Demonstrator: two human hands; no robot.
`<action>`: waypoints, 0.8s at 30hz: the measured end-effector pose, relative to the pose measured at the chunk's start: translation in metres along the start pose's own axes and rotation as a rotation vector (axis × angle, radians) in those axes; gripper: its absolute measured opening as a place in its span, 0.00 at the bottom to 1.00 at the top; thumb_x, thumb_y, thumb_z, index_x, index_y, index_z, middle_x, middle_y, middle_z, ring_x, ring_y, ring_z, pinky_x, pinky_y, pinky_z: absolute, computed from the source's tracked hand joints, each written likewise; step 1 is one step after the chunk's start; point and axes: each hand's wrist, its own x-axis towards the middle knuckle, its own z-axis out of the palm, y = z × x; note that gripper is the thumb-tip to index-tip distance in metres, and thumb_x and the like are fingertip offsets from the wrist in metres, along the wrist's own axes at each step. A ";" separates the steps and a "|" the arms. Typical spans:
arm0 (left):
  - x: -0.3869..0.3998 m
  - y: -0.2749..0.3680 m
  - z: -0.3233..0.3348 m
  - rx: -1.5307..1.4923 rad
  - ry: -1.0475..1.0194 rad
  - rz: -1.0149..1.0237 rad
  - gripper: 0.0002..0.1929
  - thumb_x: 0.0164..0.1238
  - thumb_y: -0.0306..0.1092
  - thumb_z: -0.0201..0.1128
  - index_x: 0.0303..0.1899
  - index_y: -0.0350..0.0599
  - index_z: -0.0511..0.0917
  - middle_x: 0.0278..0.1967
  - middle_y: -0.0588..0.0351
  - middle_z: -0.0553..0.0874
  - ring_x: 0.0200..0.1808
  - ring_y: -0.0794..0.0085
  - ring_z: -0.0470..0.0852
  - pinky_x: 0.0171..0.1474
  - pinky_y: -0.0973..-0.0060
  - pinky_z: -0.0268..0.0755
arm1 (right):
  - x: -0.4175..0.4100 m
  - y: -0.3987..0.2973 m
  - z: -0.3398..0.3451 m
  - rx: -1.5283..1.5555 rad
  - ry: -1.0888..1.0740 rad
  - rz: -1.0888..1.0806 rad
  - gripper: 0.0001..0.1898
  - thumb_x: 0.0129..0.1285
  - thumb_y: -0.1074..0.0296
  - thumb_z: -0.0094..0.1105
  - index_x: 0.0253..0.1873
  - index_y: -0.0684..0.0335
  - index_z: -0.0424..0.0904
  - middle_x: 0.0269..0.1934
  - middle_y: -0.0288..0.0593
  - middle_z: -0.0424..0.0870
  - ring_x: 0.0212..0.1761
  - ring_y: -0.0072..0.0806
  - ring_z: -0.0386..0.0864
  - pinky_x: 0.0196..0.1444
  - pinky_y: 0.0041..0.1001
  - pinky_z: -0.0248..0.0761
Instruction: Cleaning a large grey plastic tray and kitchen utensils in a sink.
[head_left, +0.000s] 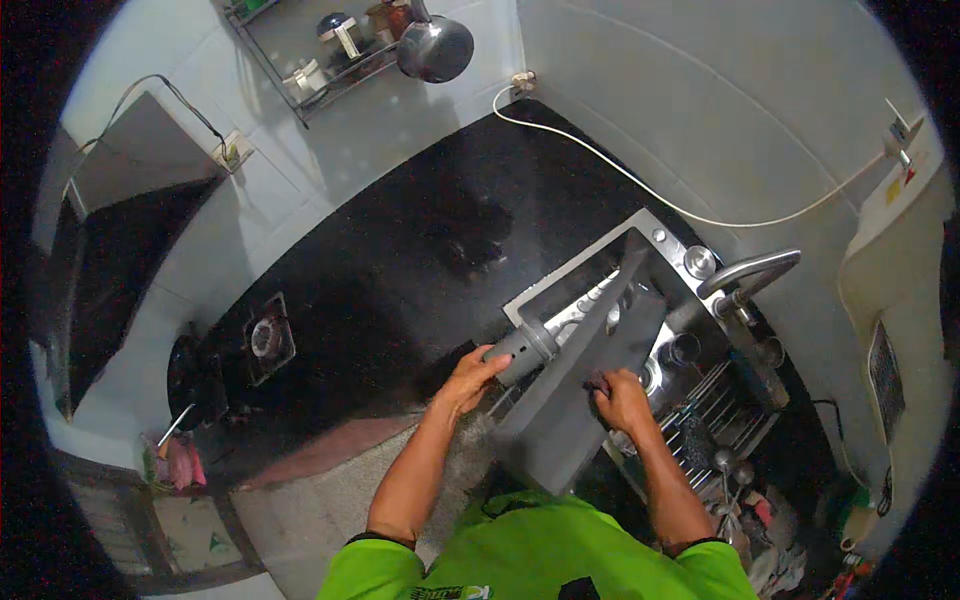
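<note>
A long grey hood-like metal panel (566, 405) with a round collar (529, 346) on its left side lies slantwise over the stainless steel sink (517, 309). My left hand (472, 379) grips the collar, thumb on top. Bunched in my right hand (624, 403) is a dark scrubbing pad (598, 381), pressed against the panel's face. The panel's near end is blurred and reaches close to my green shirt. Metal utensils (596, 296) show in the sink beyond the panel, which hides part of the basin. A curved steel tap (754, 274) rises at the sink's right edge.
Right of the sink sit a wire dish rack (701, 412) and a heap of ladles and cloths (750, 517). A gas burner (268, 337) is set in the black countertop (390, 255). Overhead hang a pan (435, 51) and a wall shelf (337, 75). A white cable (637, 176) runs along the wall.
</note>
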 end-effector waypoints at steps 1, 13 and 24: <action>0.001 0.001 -0.005 0.058 -0.084 0.017 0.42 0.55 0.43 0.77 0.68 0.39 0.64 0.51 0.50 0.80 0.52 0.71 0.78 0.50 0.72 0.72 | -0.001 0.004 0.002 0.022 0.026 -0.026 0.15 0.53 0.66 0.64 0.43 0.68 0.78 0.38 0.59 0.78 0.44 0.56 0.76 0.49 0.48 0.71; 0.053 0.042 -0.088 0.491 0.582 0.483 0.45 0.48 0.38 0.74 0.68 0.32 0.62 0.59 0.40 0.77 0.60 0.57 0.76 0.64 0.67 0.66 | -0.011 0.004 -0.012 0.081 0.020 0.125 0.14 0.57 0.63 0.63 0.41 0.68 0.79 0.37 0.58 0.78 0.43 0.54 0.78 0.45 0.45 0.71; 0.077 -0.016 -0.103 0.916 0.943 0.477 0.51 0.59 0.60 0.66 0.70 0.28 0.54 0.71 0.30 0.59 0.75 0.46 0.53 0.76 0.48 0.34 | -0.023 -0.030 -0.052 0.388 0.132 0.375 0.15 0.61 0.64 0.64 0.49 0.67 0.82 0.40 0.49 0.84 0.43 0.35 0.82 0.49 0.31 0.74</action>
